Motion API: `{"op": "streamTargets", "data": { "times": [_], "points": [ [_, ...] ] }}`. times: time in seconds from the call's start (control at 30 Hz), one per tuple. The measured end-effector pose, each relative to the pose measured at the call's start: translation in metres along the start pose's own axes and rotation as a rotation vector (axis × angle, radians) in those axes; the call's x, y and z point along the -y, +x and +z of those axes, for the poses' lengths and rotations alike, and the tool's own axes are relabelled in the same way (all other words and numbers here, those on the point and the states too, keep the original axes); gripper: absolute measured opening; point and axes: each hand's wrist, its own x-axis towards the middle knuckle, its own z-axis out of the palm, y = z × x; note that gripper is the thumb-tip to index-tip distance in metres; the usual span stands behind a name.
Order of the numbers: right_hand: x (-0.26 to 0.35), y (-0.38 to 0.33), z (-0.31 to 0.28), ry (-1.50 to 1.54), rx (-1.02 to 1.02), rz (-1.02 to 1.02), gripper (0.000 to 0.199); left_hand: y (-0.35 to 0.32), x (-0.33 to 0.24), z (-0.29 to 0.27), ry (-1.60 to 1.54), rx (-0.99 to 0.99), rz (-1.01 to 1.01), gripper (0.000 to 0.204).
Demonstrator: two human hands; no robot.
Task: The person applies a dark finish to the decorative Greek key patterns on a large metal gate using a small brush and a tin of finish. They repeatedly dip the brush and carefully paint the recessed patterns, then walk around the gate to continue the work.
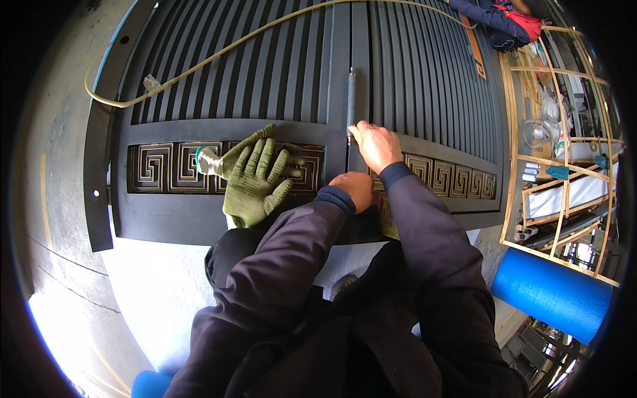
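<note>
1. Pinching grey bar handle [352, 99] at lower end with right hand [378, 147]; curling left hand [356, 190] nearby, no telling around what.
2. Likely rigid and slippery; best held mid-length.
3. Lying along centre seam [349, 40] of dark slatted gate [172, 213].

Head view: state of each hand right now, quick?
Left hand: cannot be told; its fingertips are hidden.
Right hand: closed, seemingly pinching the lower end of the grey bar.

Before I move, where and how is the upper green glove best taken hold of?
Probably by the wrist end of the upper green glove, from your side: its fingers point mostly away, leaving that end close and clear of the other glove.
</note>
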Motion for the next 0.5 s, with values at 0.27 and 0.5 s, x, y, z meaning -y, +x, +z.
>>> {"op": "streamTargets", "data": {
  "times": [0.27, 0.5],
  "points": [
    [0.0003, -0.0001, -0.0004, -0.014, 0.033, -0.012, 0.040, 0.0012, -0.0019, -0.0020, 0.014, 0.023, 0.005, 0.048],
    [-0.0031, -0.0013, -0.0001, -0.021, -0.015, -0.079, 0.029, 0.0012, -0.0024, -0.0059, 0.012, -0.009, -0.005, 0.048]
  ]
}}
